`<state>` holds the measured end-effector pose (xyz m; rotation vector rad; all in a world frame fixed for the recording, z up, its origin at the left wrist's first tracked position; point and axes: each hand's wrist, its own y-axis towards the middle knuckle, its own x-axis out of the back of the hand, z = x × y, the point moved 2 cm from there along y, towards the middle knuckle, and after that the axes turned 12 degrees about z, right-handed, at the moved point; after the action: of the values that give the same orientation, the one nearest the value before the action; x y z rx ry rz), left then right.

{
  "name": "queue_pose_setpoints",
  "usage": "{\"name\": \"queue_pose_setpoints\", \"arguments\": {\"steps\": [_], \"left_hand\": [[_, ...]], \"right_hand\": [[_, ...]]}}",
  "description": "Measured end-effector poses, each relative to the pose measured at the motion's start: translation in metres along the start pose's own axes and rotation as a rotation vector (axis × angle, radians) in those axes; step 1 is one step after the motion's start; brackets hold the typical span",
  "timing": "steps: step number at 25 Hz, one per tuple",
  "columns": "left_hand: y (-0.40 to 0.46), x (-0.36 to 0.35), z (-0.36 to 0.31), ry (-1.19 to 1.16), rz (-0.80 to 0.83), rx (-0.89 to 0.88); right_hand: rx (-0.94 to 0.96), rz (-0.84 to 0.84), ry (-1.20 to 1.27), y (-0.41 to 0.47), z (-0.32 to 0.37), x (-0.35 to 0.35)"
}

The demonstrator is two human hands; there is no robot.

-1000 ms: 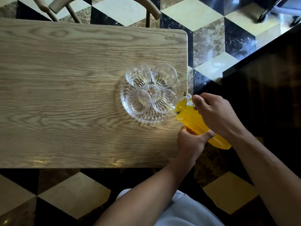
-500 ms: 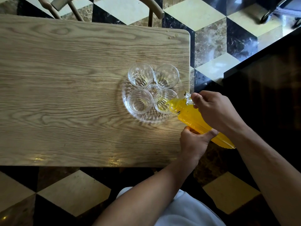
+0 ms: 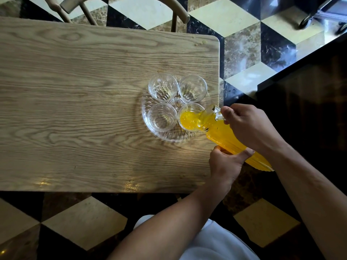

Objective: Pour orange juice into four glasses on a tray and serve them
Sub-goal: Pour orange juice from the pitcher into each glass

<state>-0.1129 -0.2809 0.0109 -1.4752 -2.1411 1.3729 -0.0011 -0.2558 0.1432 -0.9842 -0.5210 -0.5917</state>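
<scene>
Juice jug (image 3: 225,136) tilted, spout over near-rt glass (image 3: 190,117), juice inside; rt hand (image 3: 249,126) grips handle; lt hand (image 3: 225,162) curled under body; tray (image 3: 169,136) w/ 3 other glasses.

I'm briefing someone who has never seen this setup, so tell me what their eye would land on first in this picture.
The bright orange juice grabs the eye: a ribbed glass jug, tilted at the table's right edge, pours into the near-right glass on a clear round tray. The right hand grips the jug near its neck and the left hand supports its body from below. The other three glasses look empty, and the bold cube-patterned floor frames the wooden table.
</scene>
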Motion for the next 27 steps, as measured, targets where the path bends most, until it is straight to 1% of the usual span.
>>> {"name": "queue_pose_setpoints", "arguments": {"steps": [6,27], "left_hand": [[-0.0009,-0.0008,0.0,0.013,-0.008,0.005],[-0.0008,-0.004,0.0017,0.023,-0.011,0.012]], "right_hand": [[-0.002,0.0,0.026,-0.0013,-0.0007,0.0012],[-0.001,0.009,-0.045,-0.0006,0.0049,0.004]]}}
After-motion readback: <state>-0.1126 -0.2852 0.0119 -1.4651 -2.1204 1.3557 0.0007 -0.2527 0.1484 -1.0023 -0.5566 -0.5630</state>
